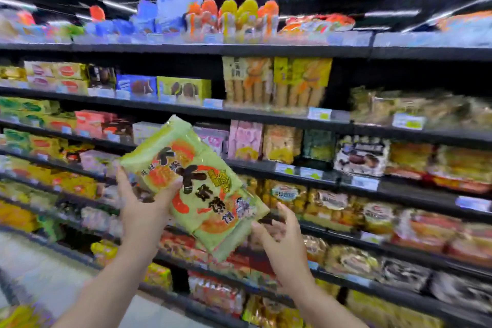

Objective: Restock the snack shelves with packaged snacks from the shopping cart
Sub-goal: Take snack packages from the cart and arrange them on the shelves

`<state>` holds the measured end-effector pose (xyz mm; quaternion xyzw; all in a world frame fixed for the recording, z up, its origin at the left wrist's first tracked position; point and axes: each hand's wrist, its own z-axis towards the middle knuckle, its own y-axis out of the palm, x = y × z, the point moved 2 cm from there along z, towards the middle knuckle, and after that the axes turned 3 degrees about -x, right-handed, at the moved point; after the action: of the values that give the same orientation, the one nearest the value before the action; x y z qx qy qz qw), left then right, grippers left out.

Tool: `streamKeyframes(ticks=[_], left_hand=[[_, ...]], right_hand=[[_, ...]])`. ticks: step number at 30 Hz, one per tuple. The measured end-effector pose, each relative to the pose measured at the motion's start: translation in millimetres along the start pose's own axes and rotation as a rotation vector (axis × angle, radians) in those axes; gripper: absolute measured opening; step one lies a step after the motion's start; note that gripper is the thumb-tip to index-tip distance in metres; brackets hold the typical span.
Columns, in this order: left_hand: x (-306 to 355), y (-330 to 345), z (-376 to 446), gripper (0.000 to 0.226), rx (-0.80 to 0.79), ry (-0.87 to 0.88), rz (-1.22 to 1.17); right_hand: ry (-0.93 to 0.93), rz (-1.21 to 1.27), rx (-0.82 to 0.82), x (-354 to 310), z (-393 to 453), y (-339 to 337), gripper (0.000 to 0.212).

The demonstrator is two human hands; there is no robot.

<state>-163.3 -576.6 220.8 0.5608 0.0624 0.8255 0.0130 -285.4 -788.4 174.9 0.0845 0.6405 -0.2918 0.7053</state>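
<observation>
Before the shelves (266, 117), left hand (141, 202) grips one green packet (197, 184).

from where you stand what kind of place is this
Most likely a supermarket snack aisle: long dark shelves stacked with packaged snacks, price tags clipped along the shelf edges, and the left hand holding a green snack bag up to them.

Left hand (145, 201) gripping, right hand (283, 237) spread.

Left hand (145, 204) grips a green snack pack (195, 186) (tilted); right hand (283, 234) touches its lower edge.
</observation>
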Motion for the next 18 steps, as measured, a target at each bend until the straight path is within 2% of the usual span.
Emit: streamKeyframes(ticks=[2,7,11,15,18], left_hand=[[3.4,50.1,-20.9,0.127,-0.031,-0.025,-0.023],[6.6,167.5,-79.2,0.120,-0.177,-0.043,-0.064],[9.5,242.0,-119.6,0.112,-0.301,-0.070,-0.154],[12.3,304.1,-158.2,0.091,-0.362,-0.119,-0.236],[12.4,343.3,-178.6,0.085,-0.403,-0.155,-0.278]], right_hand=[[0.060,0.018,-0.008,10.3,-4.5,-44.0,0.082],[0.100,0.098,0.080,23.1,-21.0,-147.7,0.114],[0.108,0.112,0.194,40.1,-32.0,-220.8,0.115],[0.064,0.112,0.277,55.7,-46.3,-286.4,0.110],[0.095,0.081,0.352,71.7,-52.9,-331.8,0.109]])
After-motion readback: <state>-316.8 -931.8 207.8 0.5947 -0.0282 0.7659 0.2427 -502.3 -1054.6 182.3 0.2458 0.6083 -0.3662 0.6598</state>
